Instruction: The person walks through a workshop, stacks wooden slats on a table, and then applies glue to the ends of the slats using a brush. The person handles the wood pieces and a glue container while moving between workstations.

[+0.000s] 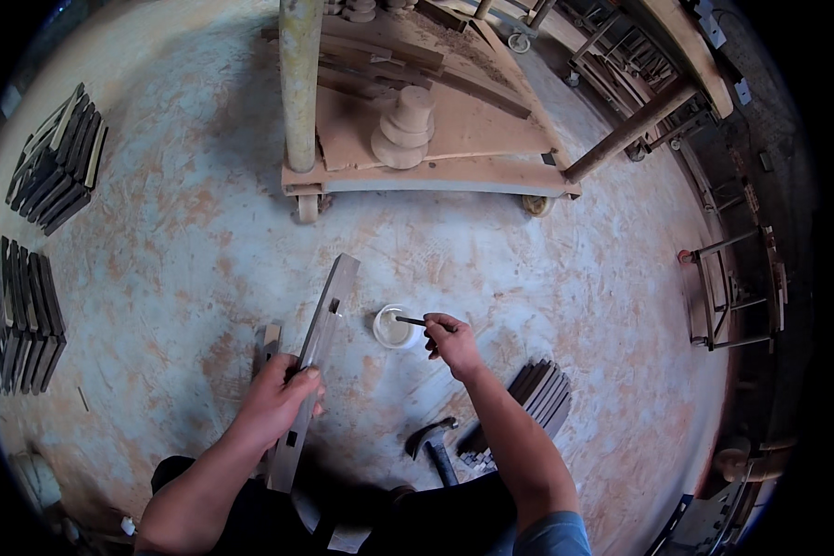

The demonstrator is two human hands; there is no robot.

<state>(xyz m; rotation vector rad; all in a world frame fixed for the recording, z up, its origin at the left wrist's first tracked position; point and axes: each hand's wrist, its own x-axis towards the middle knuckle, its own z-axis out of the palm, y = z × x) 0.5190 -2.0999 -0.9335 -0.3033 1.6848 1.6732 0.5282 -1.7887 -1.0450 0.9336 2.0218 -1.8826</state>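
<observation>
My left hand (285, 394) is closed around a long greyish wooden bar (322, 320) with dark mortise slots cut in its face. The bar slants upward, its lower end near my legs. In my right hand (452, 345) I pinch a thin dark stick (411, 321). Its tip reaches into a small round white tub (380, 335) of pale, creamy paste on the floor; whether the tip has bristles I cannot tell. Beside my left hand, partly hidden, stands another wooden piece (271, 338).
A claw hammer (434, 449) and a bundle of dark slats (542, 397) lie near my right forearm. Stacked dark frames (26, 320) stand at the left. Ahead is a wheeled wooden cart (435, 178) holding turned wood and boards. More wheeled racks (727, 287) line the right.
</observation>
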